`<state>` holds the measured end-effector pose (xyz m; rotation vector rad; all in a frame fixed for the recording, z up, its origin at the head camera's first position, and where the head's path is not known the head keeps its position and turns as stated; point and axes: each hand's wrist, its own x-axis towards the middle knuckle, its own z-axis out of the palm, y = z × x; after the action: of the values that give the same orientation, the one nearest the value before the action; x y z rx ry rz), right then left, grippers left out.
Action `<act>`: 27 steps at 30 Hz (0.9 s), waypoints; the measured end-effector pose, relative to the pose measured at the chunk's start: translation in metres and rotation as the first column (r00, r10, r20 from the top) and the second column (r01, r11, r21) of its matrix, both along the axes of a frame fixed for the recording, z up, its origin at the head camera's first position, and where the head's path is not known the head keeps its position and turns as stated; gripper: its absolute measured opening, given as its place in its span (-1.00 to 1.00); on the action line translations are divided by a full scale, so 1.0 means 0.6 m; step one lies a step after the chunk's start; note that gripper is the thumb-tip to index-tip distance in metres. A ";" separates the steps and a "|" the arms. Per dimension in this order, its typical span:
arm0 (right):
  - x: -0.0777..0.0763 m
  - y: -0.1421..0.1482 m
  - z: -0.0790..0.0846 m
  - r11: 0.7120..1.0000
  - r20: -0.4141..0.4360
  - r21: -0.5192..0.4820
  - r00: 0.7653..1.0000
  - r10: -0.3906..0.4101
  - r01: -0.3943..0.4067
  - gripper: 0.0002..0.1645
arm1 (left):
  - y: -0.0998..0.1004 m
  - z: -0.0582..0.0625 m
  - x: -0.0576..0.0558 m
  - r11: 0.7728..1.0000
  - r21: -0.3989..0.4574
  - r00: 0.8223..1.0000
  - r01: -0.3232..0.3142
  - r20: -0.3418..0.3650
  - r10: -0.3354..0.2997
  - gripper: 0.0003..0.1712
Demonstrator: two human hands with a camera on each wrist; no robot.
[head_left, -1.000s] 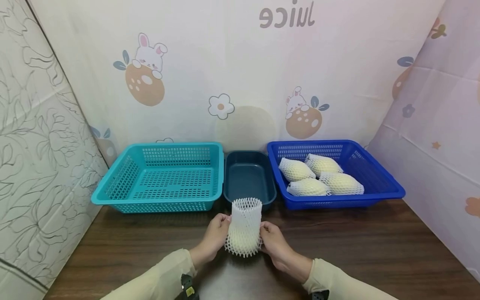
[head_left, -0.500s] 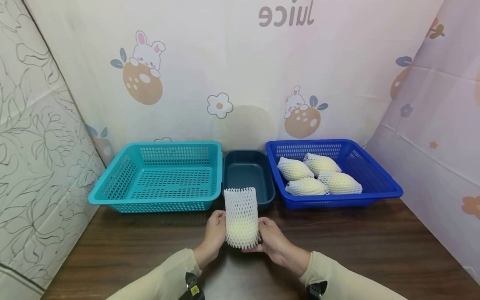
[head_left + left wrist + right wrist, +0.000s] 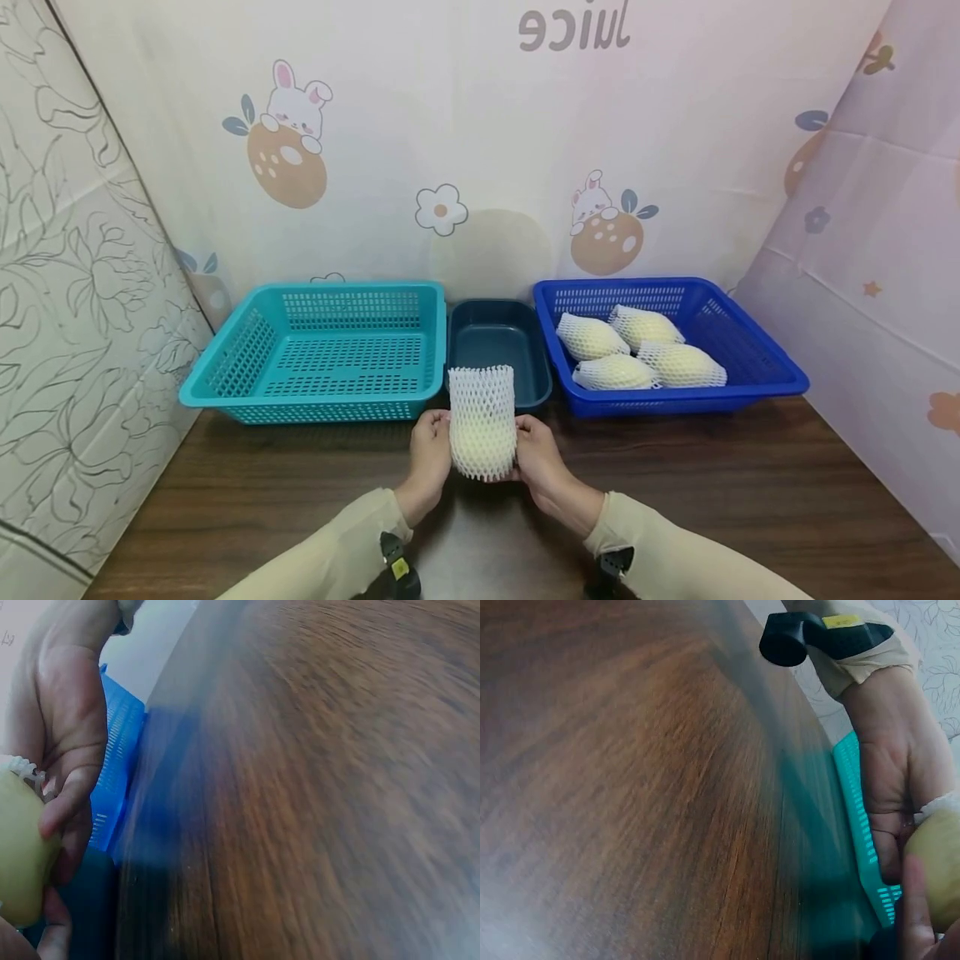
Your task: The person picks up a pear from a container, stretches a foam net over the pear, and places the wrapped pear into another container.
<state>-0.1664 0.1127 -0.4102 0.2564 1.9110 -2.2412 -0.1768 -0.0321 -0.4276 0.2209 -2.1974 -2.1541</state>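
Observation:
A yellow fruit, its exact kind unclear, sits in the lower part of a white foam net sleeve (image 3: 482, 417). The sleeve's upper part stands up above it, in front of the dark tray. My left hand (image 3: 431, 458) grips the sleeve and fruit from the left, and my right hand (image 3: 543, 463) grips them from the right. Both are held up over the table. Bare yellow skin of the fruit (image 3: 19, 847) shows in the left wrist view on the side facing me, with fingers curled at its edge. The right wrist view shows the same fruit (image 3: 939, 859), partly cut off.
Behind the hands stand a teal basket (image 3: 315, 404) on the left, a small dark blue tray (image 3: 498, 310) in the middle and a blue basket (image 3: 686, 402) on the right. Several net-wrapped fruits (image 3: 618, 372) lie in the blue basket. A patterned cloth hangs behind.
Both hands have moved slightly away from me with the fruit. The sleeve has tilted so its top opening is no longer visible, and its flared lower rim now looks rounded around the fruit.

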 end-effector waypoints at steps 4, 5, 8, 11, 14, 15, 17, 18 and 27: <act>-0.007 -0.002 -0.003 0.999 -0.029 0.026 0.999 -0.030 0.031 -0.82 | 0.003 0.000 -0.004 0.997 0.076 0.999 -0.015 0.033 0.012 -0.73; -0.009 -0.002 -0.003 0.999 -0.031 0.032 0.999 -0.037 0.038 -0.81 | 0.003 0.000 -0.005 0.995 0.095 0.999 -0.014 0.042 0.010 -0.72; -0.013 0.000 -0.003 0.997 -0.032 0.052 0.998 -0.049 0.051 -0.79 | 0.003 0.003 -0.005 0.986 0.164 0.995 0.012 0.093 -0.027 -0.67; -0.017 0.004 -0.002 0.996 -0.013 0.065 0.998 -0.057 0.057 -0.78 | -0.001 0.008 -0.005 0.966 0.248 0.983 0.075 0.147 -0.114 -0.59; -0.020 0.010 -0.001 0.997 0.005 0.057 0.999 -0.052 0.051 -0.76 | -0.007 0.013 -0.005 0.919 0.372 0.955 0.130 0.203 -0.217 -0.48; -0.021 0.012 -0.001 0.998 0.010 0.050 0.999 -0.048 0.048 -0.75 | -0.009 0.015 -0.005 0.894 0.426 0.943 0.140 0.218 -0.252 -0.44; -0.022 0.015 -0.001 0.998 0.015 0.038 0.999 -0.047 0.046 -0.72 | -0.014 0.018 -0.005 0.833 0.531 0.918 0.152 0.238 -0.318 -0.37; -0.023 0.017 -0.001 0.998 0.015 0.031 0.999 -0.050 0.049 -0.71 | -0.016 0.018 -0.005 0.800 0.579 0.906 0.158 0.238 -0.351 -0.33; -0.029 0.031 0.000 0.990 0.018 -0.101 0.995 -0.097 0.098 -0.72 | -0.034 0.023 -0.006 0.653 0.705 0.835 0.276 0.161 -0.526 -0.24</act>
<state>-0.1839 0.1310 -0.4102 0.3558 1.8077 -2.3853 -0.1803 -0.0525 -0.4138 0.1485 -1.5951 -3.3548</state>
